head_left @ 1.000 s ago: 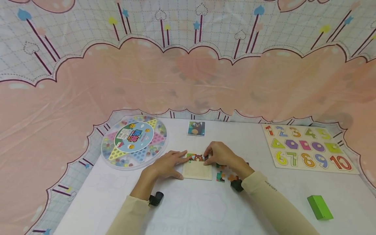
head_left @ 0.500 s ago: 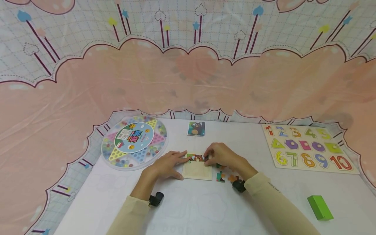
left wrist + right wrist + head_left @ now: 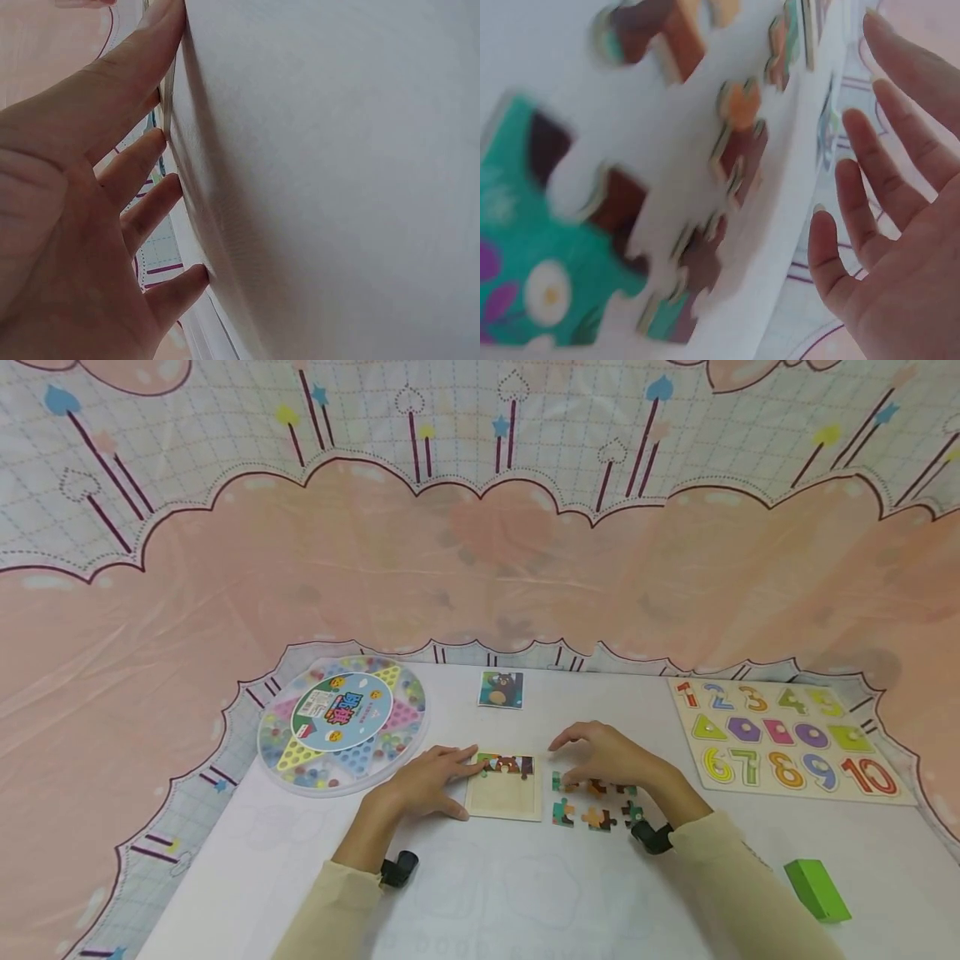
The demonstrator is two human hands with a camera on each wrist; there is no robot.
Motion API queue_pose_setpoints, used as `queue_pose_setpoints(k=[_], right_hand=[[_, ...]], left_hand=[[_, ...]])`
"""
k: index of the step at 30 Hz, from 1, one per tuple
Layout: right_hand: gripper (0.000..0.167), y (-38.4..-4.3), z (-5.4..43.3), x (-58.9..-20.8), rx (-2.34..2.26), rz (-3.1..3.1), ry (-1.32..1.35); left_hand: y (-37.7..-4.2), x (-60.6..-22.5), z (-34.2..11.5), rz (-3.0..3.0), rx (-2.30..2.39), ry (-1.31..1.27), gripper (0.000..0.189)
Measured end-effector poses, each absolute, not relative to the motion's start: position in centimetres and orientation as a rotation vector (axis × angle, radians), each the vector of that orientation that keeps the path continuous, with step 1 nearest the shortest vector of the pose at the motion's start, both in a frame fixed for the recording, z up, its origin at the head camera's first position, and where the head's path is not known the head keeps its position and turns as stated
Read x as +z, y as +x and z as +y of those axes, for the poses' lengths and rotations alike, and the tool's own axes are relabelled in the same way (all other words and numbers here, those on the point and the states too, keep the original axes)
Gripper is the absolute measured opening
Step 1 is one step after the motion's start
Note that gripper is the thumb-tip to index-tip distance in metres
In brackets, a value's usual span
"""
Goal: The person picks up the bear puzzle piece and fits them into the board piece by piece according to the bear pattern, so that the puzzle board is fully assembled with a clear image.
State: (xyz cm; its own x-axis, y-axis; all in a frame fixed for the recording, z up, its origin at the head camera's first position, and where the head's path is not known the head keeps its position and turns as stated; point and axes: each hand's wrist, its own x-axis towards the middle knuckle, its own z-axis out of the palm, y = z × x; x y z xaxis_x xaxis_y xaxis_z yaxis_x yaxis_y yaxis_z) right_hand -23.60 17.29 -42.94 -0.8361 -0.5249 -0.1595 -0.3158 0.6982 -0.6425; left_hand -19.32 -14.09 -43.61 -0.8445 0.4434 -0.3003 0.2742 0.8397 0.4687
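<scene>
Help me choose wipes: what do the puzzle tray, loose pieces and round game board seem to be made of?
Puzzle tray: probably bare wood, matt, by its pale tan colour.
Loose pieces: likely thin wood, perhaps card, with a printed face; the right wrist view shows pale cut edges.
Round game board: seemingly smooth plastic, clear on top, since coloured balls show through its rim.

Through the head camera I see my left hand [image 3: 431,779] with its fingers rather straight and spread, the thumb extended well apart from them. My right hand [image 3: 611,756] keeps a looser shape: the fingers bend gently, and the thumb stands away from the index finger. My left forearm [image 3: 367,835] and my right forearm [image 3: 678,793] slant inward, both coming out of beige sleeves [image 3: 738,885].
</scene>
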Motion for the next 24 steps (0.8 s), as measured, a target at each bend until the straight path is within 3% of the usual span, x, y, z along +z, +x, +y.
queue_pose_setpoints(k=[24], right_hand=[[0.022, -23.2, 17.7, -44.9, -0.866, 2.568, -0.709]], left_hand=[[-19.3, -44.0, -14.3, 2.62, 0.59, 0.536, 0.077]])
